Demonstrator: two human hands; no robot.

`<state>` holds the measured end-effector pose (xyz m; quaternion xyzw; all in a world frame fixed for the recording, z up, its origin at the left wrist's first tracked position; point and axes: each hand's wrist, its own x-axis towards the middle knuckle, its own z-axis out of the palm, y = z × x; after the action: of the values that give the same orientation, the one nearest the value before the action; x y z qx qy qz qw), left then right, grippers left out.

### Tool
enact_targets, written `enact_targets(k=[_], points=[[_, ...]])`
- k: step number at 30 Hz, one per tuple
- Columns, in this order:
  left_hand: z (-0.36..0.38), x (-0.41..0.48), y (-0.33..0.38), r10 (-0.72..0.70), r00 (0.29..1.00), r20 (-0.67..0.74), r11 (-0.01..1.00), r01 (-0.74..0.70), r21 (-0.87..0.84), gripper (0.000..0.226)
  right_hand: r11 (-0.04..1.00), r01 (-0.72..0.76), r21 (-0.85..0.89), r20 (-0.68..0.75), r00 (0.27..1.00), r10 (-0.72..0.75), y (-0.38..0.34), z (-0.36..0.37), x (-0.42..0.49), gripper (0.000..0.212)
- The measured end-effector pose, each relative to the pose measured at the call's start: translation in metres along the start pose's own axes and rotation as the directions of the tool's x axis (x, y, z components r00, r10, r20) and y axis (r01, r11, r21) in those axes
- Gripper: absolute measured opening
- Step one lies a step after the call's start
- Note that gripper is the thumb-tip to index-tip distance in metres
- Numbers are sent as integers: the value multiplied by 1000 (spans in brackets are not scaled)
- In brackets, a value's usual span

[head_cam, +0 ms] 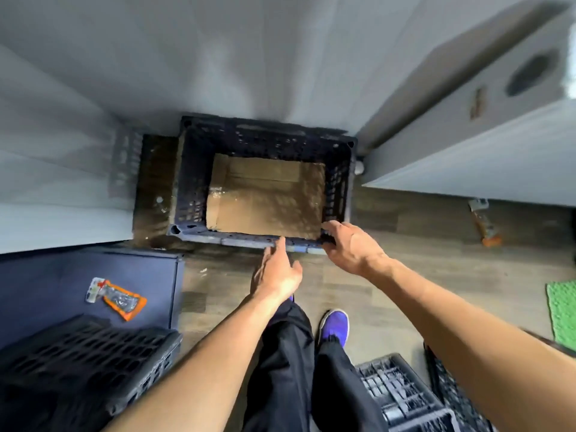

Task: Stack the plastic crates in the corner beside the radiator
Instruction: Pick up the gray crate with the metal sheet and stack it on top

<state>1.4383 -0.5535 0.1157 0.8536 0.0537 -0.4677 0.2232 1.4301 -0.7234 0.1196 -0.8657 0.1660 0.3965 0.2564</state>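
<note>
A dark blue plastic crate stands upright in the corner on the wooden floor, against the wall and beside the white radiator. A brown cardboard sheet lines its bottom. My right hand rests on the crate's near rim at its right corner, fingers curled over the edge. Just short of the same rim hovers my left hand, fingers apart and empty, one fingertip close to the rim. Another dark crate lies upside down at lower left. A third crate sits at lower right.
A dark blue cabinet top at left carries an orange packet. A green mat lies at the right edge. An orange-tipped object lies on the floor under the radiator. My legs and a purple shoe are below.
</note>
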Motion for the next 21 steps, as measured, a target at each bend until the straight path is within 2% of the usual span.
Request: enact_targets(k=[8,17,21], points=[[83,-54,21,113,985,131,962,-141,233,67,970,-137,199,-59,987,152,93,25,-80,56],[159,-133,34,264,932,249,828,-351,438,65,877,-263,401,-32,953,300,167,104,-194,56],[183,-160,32,323,879,351,722,-469,509,66,801,-318,507,-40,920,390,184,142,-237,55]])
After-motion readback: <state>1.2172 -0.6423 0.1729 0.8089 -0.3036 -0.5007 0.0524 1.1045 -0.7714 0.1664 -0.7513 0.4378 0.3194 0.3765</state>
